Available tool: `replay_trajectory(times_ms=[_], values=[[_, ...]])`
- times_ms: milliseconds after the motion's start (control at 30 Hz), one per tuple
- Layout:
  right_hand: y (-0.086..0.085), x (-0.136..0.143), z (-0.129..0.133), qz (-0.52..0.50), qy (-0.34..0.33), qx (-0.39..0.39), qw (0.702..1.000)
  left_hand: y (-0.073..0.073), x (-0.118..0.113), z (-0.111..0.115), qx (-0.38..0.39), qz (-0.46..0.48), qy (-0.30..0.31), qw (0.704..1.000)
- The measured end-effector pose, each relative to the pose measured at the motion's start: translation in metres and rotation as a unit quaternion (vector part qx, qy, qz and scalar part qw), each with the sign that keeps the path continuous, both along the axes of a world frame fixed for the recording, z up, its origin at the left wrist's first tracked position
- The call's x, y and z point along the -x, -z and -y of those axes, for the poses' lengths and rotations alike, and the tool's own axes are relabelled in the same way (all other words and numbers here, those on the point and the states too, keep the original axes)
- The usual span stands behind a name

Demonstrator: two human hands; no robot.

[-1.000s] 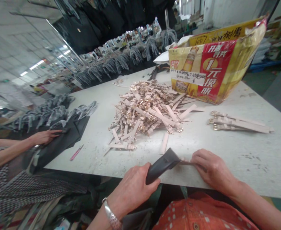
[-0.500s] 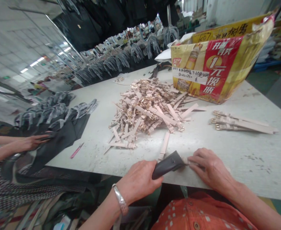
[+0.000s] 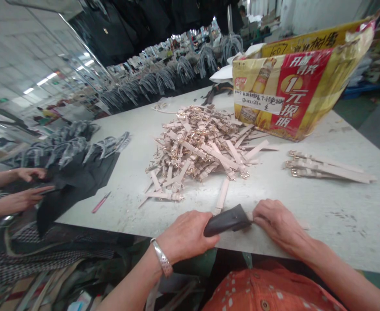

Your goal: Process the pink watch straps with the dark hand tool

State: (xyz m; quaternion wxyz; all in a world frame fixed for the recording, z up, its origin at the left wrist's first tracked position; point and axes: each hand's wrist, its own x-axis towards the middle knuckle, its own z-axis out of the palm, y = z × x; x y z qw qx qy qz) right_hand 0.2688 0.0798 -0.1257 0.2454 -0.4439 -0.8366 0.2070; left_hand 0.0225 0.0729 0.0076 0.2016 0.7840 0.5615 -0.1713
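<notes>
My left hand (image 3: 190,233) wraps round a black, smooth, sleeve-like piece (image 3: 227,222) whose far end points right. I cannot make out its exact kind. My right hand (image 3: 276,220) is closed at that far end, pinching a pale pink strap (image 3: 250,215), mostly hidden by the fingers. Just beyond the black piece, another pale pink buckle strap (image 3: 223,194) lies on the table. A heap of such straps (image 3: 199,147) with gold-coloured buckles is piled beyond both hands.
A yellow-and-red cardboard box (image 3: 283,90) stands behind the heap. Several straps (image 3: 329,166) lie lined up at right. Pink-handled snips (image 3: 101,202) lie at left, near a co-worker's hands (image 3: 24,194) on black material (image 3: 80,181). Black bags (image 3: 128,34) hang behind.
My right hand has turned slightly and its fingers have closed in nearer the black piece's end. The co-worker's hands have shifted left. The heap is unchanged.
</notes>
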Motion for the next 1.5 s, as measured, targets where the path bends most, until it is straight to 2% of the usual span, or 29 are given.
replay_trajectory(times_ms=[200,367,567,767,1000,1367,1500], values=[[0.007,0.002,-0.002,0.038,0.011,-0.047,0.998,-0.003,0.001,-0.005,0.007,0.006,0.007,1.0],[0.01,0.004,-0.005,0.043,0.029,-0.042,0.998,-0.006,0.002,-0.013,0.018,0.024,0.009,1.0],[0.002,0.003,-0.003,0.0,0.013,0.001,1.0,-0.004,0.0,-0.013,0.02,0.029,0.013,0.999],[-0.006,0.0,0.004,-0.054,-0.005,0.001,0.999,-0.003,0.007,-0.013,0.019,0.037,0.014,0.999],[-0.002,-0.001,0.003,-0.044,-0.008,-0.01,0.999,-0.001,0.003,-0.021,0.003,0.036,0.016,0.999],[-0.003,-0.007,0.001,0.001,-0.053,-0.016,0.998,-0.007,0.006,-0.02,0.014,0.023,0.046,0.999],[-0.007,-0.015,0.002,0.011,-0.098,-0.004,0.995,-0.01,0.0,-0.018,0.033,0.022,0.06,0.997]])
